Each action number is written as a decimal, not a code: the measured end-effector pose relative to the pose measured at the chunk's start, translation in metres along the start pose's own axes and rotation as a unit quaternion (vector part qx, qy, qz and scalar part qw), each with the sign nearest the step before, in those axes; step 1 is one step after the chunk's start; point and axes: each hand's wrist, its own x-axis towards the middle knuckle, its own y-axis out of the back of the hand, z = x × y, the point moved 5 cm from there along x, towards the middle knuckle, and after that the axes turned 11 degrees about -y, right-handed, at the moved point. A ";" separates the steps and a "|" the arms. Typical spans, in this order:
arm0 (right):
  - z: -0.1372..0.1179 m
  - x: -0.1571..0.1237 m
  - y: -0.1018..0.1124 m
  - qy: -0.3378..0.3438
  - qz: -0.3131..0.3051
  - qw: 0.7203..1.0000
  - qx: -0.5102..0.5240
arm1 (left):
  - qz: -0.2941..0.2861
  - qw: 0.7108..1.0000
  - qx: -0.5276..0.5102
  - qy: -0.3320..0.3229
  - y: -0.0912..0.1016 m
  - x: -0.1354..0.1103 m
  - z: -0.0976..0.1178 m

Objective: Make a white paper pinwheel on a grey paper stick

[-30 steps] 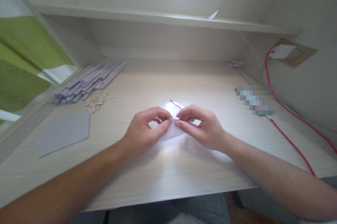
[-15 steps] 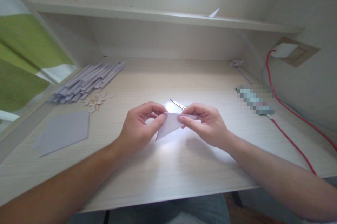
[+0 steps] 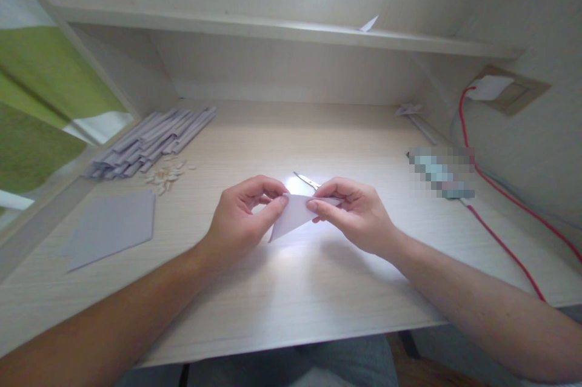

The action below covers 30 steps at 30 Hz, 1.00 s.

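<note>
A small folded piece of white paper, triangular in outline, is held just above the middle of the desk. My left hand pinches its left top edge between thumb and forefinger. My right hand pinches the right top edge, fingers curled round it. The lower point of the paper hangs down toward the left. Right behind the hands lie small scissors, with only the blades showing.
At the back left lies a row of folded grey paper strips with a little heap of seeds beside it. A flat grey sheet lies front left. A red cable runs along the right side from a wall socket.
One second ago the paper lay low between the fingertips; both hands have since lifted it slightly and its folded face now shows. Nothing has moved in the last half second.
</note>
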 end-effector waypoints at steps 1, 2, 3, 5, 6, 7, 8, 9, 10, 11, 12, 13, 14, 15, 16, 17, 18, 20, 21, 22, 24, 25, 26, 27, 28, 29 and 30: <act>-0.001 0.000 0.000 0.004 -0.001 1.000 -0.008 | -0.010 1.000 -0.002 0.002 -0.001 0.000 0.000; -0.002 -0.001 0.000 0.010 -0.003 1.000 -0.018 | -0.025 1.000 -0.004 0.006 -0.002 0.000 0.000; -0.003 -0.001 0.000 0.016 -0.006 0.999 -0.027 | -0.044 0.999 -0.003 0.009 -0.004 -0.001 0.000; -0.005 -0.002 -0.001 0.022 -0.012 0.999 -0.036 | -0.076 0.997 0.004 0.013 -0.007 -0.001 0.001; -0.005 -0.002 -0.001 0.021 -0.011 0.999 -0.028 | -0.079 0.997 0.008 0.012 -0.007 -0.001 0.001; -0.004 -0.002 0.000 0.015 -0.009 1.000 -0.012 | -0.071 0.997 0.009 0.011 -0.005 -0.001 0.001; -0.003 -0.001 0.001 0.005 -0.006 1.000 0.011 | -0.056 0.998 0.006 0.010 -0.004 0.000 0.002; -0.002 0.000 0.001 -0.005 -0.005 0.999 0.034 | -0.039 0.999 0.000 0.010 -0.002 0.000 0.002; -0.001 0.001 0.002 -0.013 -0.004 0.998 0.056 | -0.023 1.000 -0.007 0.012 0.000 0.001 0.001; 0.000 0.002 0.003 -0.018 -0.003 0.997 0.072 | -0.010 1.000 -0.013 0.014 0.001 0.001 0.001; 0.001 0.003 0.004 -0.021 -0.002 0.996 0.082 | -0.001 1.000 -0.018 0.016 0.003 0.001 0.000; 0.001 0.004 0.005 -0.020 0.000 0.996 0.089 | 0.005 1.000 -0.021 0.018 0.003 0.002 0.000; 0.001 0.004 0.006 -0.019 0.003 0.995 0.096 | 0.009 1.000 -0.022 0.019 0.004 0.002 0.000; 0.001 0.004 0.006 -0.018 0.006 0.995 0.100 | 0.012 1.000 -0.023 0.018 0.004 0.002 -0.001; 0.001 0.004 0.007 -0.019 0.007 0.995 0.101 | 0.012 1.000 -0.023 0.017 0.004 0.002 -0.001; 0.001 0.004 0.007 -0.020 0.007 0.995 0.100 | 0.012 1.000 -0.023 0.016 0.004 0.002 -0.001; 0.002 0.005 0.007 -0.022 0.008 0.995 0.097 | 0.012 1.000 -0.022 0.015 0.005 0.002 -0.001; 0.002 0.005 0.008 -0.023 0.012 0.996 0.089 | 0.015 1.000 -0.020 0.017 0.005 0.002 -0.002; 0.002 0.006 0.008 -0.022 0.014 0.996 0.087 | 0.016 1.000 -0.019 0.019 0.005 0.002 -0.002; 0.002 0.006 0.009 -0.021 0.016 0.996 0.085 | 0.018 0.999 -0.018 0.020 0.005 0.002 -0.002; 0.002 0.008 0.010 -0.021 0.013 0.996 0.084 | 0.017 1.000 -0.014 0.018 0.005 0.003 -0.002; 0.002 0.009 0.010 -0.023 0.011 0.996 0.085 | 0.015 1.000 -0.012 0.016 0.005 0.003 -0.003; 0.003 0.010 0.011 -0.027 0.009 0.996 0.087 | 0.013 1.000 -0.010 0.012 0.005 0.003 -0.003; 0.003 0.011 0.012 -0.031 0.008 0.995 0.091 | 0.011 1.000 -0.008 0.010 0.005 0.003 -0.003; 0.004 0.012 0.013 -0.035 0.008 0.995 0.096 | 0.010 1.000 -0.007 0.009 0.005 0.003 -0.004; 0.005 0.013 0.014 -0.038 0.010 0.994 0.101 | 0.010 1.000 -0.007 0.009 0.006 0.003 -0.004; 0.005 0.013 0.015 -0.041 0.012 0.993 0.107 | 0.011 1.000 -0.007 0.008 0.006 0.003 -0.005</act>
